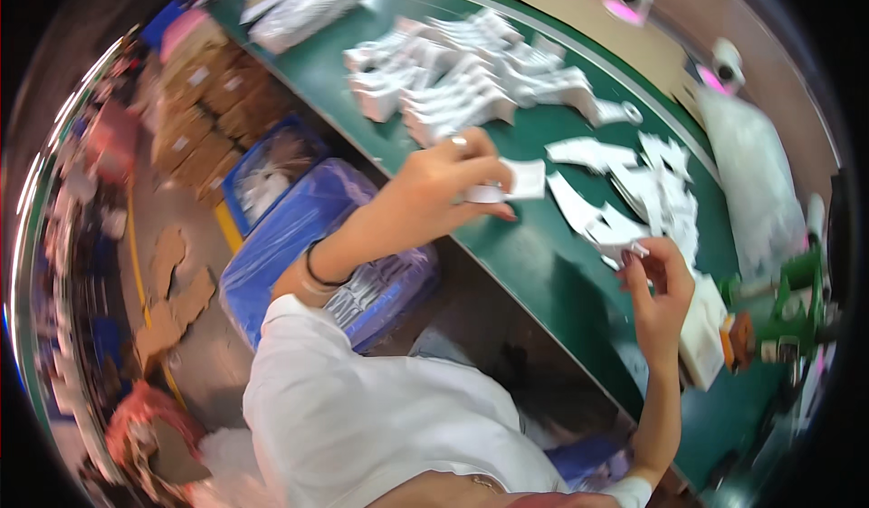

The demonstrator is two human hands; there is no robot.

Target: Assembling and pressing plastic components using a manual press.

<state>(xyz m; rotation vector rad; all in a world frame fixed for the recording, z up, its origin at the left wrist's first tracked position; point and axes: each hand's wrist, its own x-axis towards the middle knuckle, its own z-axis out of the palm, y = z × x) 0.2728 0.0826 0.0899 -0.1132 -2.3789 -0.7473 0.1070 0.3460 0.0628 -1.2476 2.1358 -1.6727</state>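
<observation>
My left hand (453, 182) is closed around a white curved plastic part (528, 179), held over the near edge of the green table (534, 259). Further right, my right hand (663, 286) has its thumb and fingers pinched together at a small white piece (637, 249). Just past those fingertips lie flat white pieces (656, 196) in a loose heap; where the pinched piece ends and the heap begins is hard to tell. Beyond my left hand, rows of white moulded parts (453, 78) are stacked side by side.
A green machine (783, 309) with a cream block (701, 336) stands at the right. A clear plastic bag (751, 177) lies behind the heap. Below the table's left edge sit a blue-lined bin (281, 227) and a blue crate (249, 168), near cardboard boxes (213, 100).
</observation>
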